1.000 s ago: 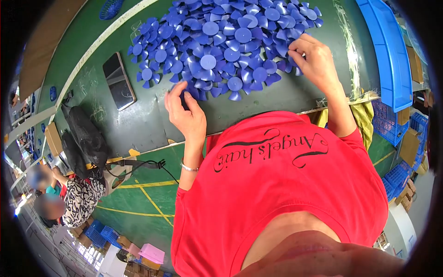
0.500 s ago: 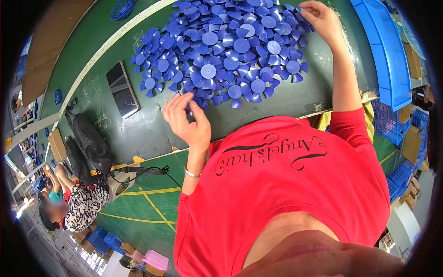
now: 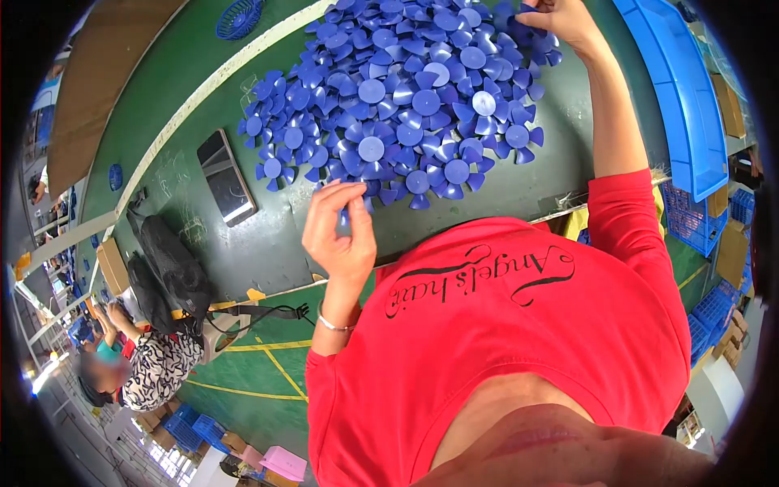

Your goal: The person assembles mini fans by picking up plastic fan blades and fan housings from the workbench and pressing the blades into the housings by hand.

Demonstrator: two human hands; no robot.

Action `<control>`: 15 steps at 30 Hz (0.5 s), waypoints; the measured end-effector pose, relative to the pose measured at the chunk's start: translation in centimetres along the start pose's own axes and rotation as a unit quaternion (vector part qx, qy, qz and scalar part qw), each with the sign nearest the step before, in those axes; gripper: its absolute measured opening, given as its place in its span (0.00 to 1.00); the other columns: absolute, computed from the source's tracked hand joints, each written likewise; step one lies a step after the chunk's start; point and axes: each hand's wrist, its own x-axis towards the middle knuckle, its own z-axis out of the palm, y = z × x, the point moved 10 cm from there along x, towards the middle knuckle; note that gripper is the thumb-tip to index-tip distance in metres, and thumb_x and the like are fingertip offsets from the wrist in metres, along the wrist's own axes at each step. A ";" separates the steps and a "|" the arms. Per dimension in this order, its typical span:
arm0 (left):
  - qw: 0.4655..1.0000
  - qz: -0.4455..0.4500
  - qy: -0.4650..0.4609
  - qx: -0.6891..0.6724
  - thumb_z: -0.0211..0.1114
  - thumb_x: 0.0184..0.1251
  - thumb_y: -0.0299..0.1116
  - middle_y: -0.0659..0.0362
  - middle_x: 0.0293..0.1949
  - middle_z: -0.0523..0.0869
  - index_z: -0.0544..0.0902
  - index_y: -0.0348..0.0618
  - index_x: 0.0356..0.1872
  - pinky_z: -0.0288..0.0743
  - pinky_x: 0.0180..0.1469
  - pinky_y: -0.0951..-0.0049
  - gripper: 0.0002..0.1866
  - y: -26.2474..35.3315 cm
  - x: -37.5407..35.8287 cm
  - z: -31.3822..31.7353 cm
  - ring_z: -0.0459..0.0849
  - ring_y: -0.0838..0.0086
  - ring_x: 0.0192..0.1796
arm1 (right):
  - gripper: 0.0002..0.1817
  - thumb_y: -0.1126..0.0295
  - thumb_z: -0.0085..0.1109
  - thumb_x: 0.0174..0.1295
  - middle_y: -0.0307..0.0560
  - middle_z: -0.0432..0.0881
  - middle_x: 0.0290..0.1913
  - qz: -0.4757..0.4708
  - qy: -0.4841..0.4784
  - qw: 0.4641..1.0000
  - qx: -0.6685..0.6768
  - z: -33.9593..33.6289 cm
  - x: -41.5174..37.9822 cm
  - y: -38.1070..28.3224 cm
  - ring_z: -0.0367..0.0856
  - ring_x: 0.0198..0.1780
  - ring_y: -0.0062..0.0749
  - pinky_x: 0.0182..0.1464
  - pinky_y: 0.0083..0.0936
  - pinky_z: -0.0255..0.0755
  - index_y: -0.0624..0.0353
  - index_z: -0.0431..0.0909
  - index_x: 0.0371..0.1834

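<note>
1. Pinching a small blue plastic piece [image 3: 347, 216], only partly visible, the left hand [image 3: 339, 231] sits at the heap's 7 o'clock edge.
2. Right hand [image 3: 560, 18] rests on the heap of blue plastic fan blades [image 3: 406, 97] at 1 o'clock; grip unclear.
3. Black smartphone [image 3: 227, 177] lies at 9 o'clock.

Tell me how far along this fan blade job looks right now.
Early, by the look of it. No finished stack shows anywhere on the green table. In hand: the left hand pinches something small at the near edge of the pile, while the right hand reaches into its far side. Left: the big heap of blue fan blades, loose and jumbled.
</note>
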 end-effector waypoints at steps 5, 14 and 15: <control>0.998 -0.036 -0.044 -0.007 0.67 0.58 0.21 0.57 0.33 0.86 0.83 0.37 0.36 0.75 0.42 0.77 0.05 -1.4 5.6 -0.4 0.83 0.76 0.35 | 0.07 0.76 0.67 0.49 0.40 0.79 0.26 -0.201 0.245 0.921 -0.229 -3.5 -2.4 -4.5 0.78 0.27 0.24 0.28 0.21 0.71 0.62 0.77 0.28; 0.966 -0.162 -0.051 0.194 0.65 0.60 0.44 0.53 0.34 0.87 0.79 0.36 0.49 0.77 0.42 0.74 0.23 -22.4 24.3 -0.1 0.87 0.70 0.36 | 0.18 0.60 0.65 0.55 0.46 0.79 0.45 -0.122 0.174 0.936 -0.281 -3.1 -0.8 1.5 0.78 0.51 0.44 0.50 0.36 0.73 0.56 0.79 0.46; 0.960 -0.181 -0.039 0.209 0.66 0.60 0.46 0.54 0.31 0.87 0.80 0.34 0.48 0.78 0.36 0.78 0.24 -25.6 26.0 0.0 0.87 0.74 0.32 | 0.18 0.61 0.65 0.55 0.47 0.78 0.45 -0.105 0.180 0.921 -0.329 -3.2 -0.7 1.2 0.78 0.50 0.45 0.50 0.36 0.73 0.55 0.79 0.47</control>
